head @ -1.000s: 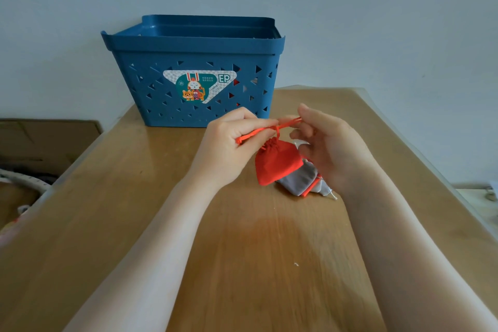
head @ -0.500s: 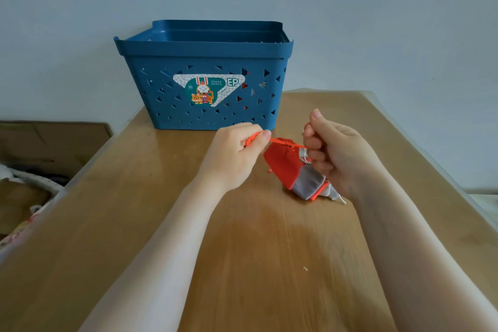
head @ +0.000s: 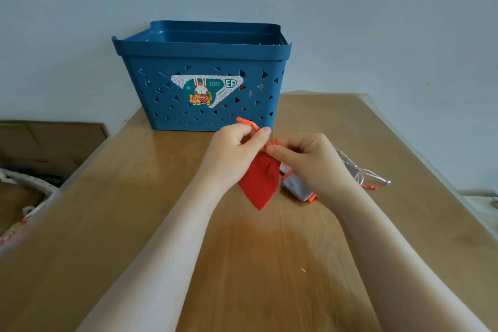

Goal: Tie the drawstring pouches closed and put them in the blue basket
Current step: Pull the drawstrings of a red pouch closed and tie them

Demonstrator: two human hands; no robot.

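Note:
A small red drawstring pouch (head: 260,183) hangs between my hands just above the wooden table (head: 134,210). My left hand (head: 234,154) pinches its orange drawstring (head: 247,123), whose end sticks up past my fingers. My right hand (head: 310,162) pinches the gathered neck of the pouch. A grey pouch (head: 296,188) with orange trim lies on the table under my right hand, partly hidden; its pale cords (head: 363,174) trail to the right. The blue basket (head: 204,73) stands at the back of the table; red shows through its holes.
A wall rises right behind the basket. Left of the table, lower down, sit a cardboard box (head: 48,143) and some cloth clutter (head: 27,188). The table's right edge runs diagonally close to the grey pouch's cords.
The pouch's neck has been drawn tighter and the pouch now hangs pointing down. My hands have come closer together. The grey pouch's cords now show at the right.

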